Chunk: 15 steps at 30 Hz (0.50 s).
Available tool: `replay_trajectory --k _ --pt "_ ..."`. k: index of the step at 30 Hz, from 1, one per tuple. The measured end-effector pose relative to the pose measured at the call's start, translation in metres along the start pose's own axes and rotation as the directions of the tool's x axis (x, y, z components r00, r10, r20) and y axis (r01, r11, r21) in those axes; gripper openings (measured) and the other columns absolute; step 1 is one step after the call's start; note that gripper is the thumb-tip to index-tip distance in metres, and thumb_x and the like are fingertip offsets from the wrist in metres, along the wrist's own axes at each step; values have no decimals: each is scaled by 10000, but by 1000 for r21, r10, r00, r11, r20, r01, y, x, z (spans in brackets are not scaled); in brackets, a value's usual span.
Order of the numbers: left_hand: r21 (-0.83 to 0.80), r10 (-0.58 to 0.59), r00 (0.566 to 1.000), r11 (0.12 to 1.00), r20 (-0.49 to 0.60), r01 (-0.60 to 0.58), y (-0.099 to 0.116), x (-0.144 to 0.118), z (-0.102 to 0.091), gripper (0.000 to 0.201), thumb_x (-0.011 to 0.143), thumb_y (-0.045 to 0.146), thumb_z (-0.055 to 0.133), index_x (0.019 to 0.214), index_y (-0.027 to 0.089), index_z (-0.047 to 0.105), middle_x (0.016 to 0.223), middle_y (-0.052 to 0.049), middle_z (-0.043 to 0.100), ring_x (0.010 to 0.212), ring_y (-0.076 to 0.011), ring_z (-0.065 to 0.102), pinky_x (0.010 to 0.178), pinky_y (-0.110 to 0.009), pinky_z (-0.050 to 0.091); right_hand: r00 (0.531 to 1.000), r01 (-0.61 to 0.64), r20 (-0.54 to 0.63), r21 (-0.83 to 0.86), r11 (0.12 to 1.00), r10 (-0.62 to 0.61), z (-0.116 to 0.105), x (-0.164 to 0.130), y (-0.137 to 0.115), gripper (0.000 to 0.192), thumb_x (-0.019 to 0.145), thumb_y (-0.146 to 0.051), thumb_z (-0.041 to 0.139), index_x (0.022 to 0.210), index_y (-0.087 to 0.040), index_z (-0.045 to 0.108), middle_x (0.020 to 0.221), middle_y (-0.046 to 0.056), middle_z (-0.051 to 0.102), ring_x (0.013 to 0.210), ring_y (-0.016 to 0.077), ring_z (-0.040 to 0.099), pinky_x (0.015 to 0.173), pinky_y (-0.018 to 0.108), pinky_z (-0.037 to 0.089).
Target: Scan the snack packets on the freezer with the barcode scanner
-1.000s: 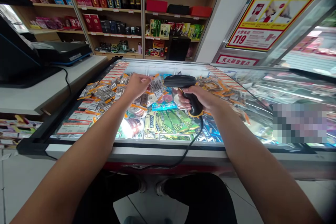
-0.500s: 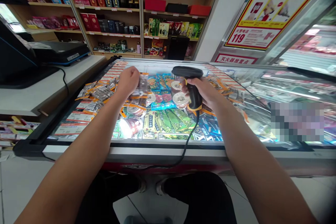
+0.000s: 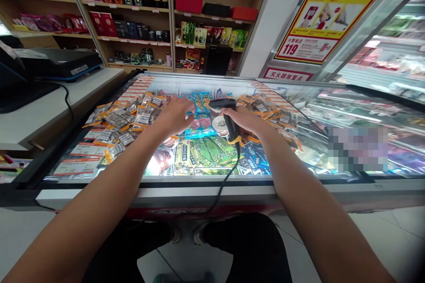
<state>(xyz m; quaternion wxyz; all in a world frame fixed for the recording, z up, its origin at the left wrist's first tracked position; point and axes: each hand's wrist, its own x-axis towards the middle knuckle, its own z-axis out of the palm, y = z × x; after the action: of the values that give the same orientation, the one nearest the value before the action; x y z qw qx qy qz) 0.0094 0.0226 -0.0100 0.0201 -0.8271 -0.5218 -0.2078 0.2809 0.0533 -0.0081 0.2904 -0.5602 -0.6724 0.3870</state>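
Note:
My right hand (image 3: 244, 119) is wrapped round the grip of a black and yellow barcode scanner (image 3: 232, 130), whose head points left and whose cable hangs down over the freezer's front edge. My left hand (image 3: 177, 116) is above the glass top, thumb and fingers apart, holding nothing I can see. Left of it lies a loose pile of small clear packets (image 3: 124, 117) with orange edges and barcode labels. A second pile of such packets (image 3: 265, 108) spreads beyond my right hand. Under the glass are green popsicle packs (image 3: 212, 152), blue packs (image 3: 199, 132) and round tubs (image 3: 220, 124).
The glass-topped chest freezer (image 3: 159, 191) runs across in front of me. A white counter (image 3: 84, 90) with a scale (image 3: 63, 62) stands at left. Shelves (image 3: 133, 46) of bottles and boxes are at the back. A blurred pixel patch (image 3: 358, 149) covers something at right.
My left hand has let go of a clear packet and its fingers have spread. The scanner has dropped lower, tilted and moved slightly left. The view has shifted a little to the right.

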Motion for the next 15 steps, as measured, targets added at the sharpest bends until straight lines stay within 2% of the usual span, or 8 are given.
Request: replay_trajectory --k 3,6,9,11,15 --pt "-88 130 979 989 155 -117 12 -2 12 285 980 312 471 1109 183 690 1228 -141 686 1219 -326 573 1042 -529 454 987 53 -149 -68 996 -62 -1 0 -5 415 939 -598 560 893 -218 722 740 63 644 689 224 604 611 333 455" --pt "-135 210 957 973 200 -185 16 -4 18 302 1003 343 466 1153 199 684 1245 -145 689 1225 -317 576 1028 -517 469 960 27 -275 -121 992 -59 -4 0 -8 433 965 -598 511 889 -213 695 718 65 633 668 232 594 607 341 421" --pt "-171 249 947 961 203 -216 17 -4 22 322 1013 353 455 1186 203 681 1268 -145 683 1233 -314 581 1029 -517 473 969 -88 -245 -274 958 19 -6 -1 -8 488 938 -672 538 787 -222 650 670 82 618 665 257 584 636 358 403" --pt "-184 245 944 961 223 -206 19 -4 23 326 1010 354 463 1211 201 668 1301 -141 669 1247 -316 577 1032 -517 477 978 -106 -205 -333 937 37 -7 -1 -6 526 912 -709 567 719 -224 630 663 97 622 679 266 583 667 364 408" --pt "-181 221 943 967 248 -179 25 -4 25 382 990 322 513 1340 196 598 1410 -144 619 1276 -313 573 1029 -489 493 996 -27 -87 -236 971 6 -2 -6 -8 501 885 -711 615 791 -221 664 714 92 674 703 270 620 661 362 434"
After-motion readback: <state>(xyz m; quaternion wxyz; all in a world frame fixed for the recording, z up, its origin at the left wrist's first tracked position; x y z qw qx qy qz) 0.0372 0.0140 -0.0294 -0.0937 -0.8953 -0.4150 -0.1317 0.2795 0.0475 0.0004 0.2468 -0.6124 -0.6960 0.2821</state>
